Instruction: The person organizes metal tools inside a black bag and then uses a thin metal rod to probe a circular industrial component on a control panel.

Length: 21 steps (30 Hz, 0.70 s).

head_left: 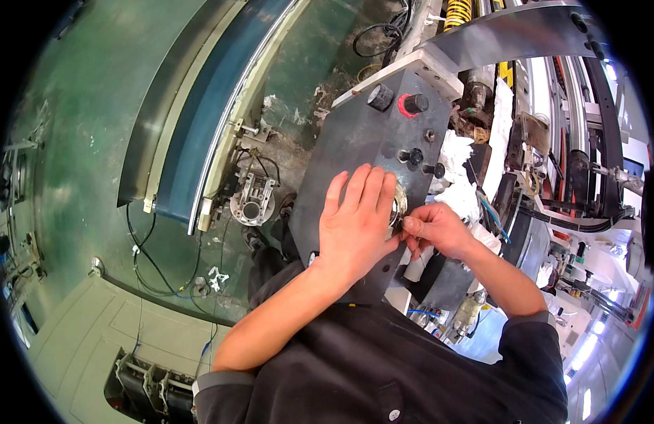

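My left hand [359, 226] rests on a dark grey machine housing [345, 145], its fingers stretched out and slightly spread. Beside its fingertips a round, shiny metal ring [400, 200] shows on the housing, partly covered by the hand. My right hand [444, 227] is closed in a pinch at the ring's lower right edge, close to the left thumb. What its fingers hold, if anything, is hidden. Beyond the hands, a black knob with a red collar [414, 105], a dark cylinder [380, 97] and small black knobs [413, 156] stick out of the housing.
A blue conveyor belt [200, 134] runs along the left, with a metal motor mount [253, 201] at its near end. White crumpled cloth [458, 173] lies right of the housing among machine parts. Loose cables [157, 286] trail over the green floor. A curved steel band [511, 39] crosses the far right.
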Available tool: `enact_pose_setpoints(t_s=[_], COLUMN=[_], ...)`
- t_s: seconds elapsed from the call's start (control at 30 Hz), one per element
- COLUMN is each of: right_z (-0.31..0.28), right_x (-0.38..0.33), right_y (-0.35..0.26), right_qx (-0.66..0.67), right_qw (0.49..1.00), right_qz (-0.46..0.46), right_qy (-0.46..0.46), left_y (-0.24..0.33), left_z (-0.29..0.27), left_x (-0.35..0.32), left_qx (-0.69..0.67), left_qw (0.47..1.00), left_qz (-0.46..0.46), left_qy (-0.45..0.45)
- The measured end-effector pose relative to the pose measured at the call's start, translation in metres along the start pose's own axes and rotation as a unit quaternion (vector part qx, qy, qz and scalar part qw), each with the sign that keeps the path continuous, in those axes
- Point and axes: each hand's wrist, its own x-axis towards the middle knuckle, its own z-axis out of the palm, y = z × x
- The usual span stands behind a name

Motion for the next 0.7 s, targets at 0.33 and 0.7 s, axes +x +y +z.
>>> enact_pose_setpoints(t_s=[0.33, 0.7], right_z=[-0.012, -0.019], right_x=[0.010, 0.012], right_y=[-0.002, -0.008], right_qx=[-0.049, -0.148], right_qw=[0.994, 0.976], right_qz=[-0.034, -0.108], right_qy=[-0.086, -0.116], left_y=[0.001, 0.000], left_z=[0.000, -0.002], left_x=[0.004, 0.005], left_qx=[-0.015, -0.031], left_qw=[0.999, 0.998], left_qz=[-0.015, -0.016], left_qy=[-0.026, -0.046])
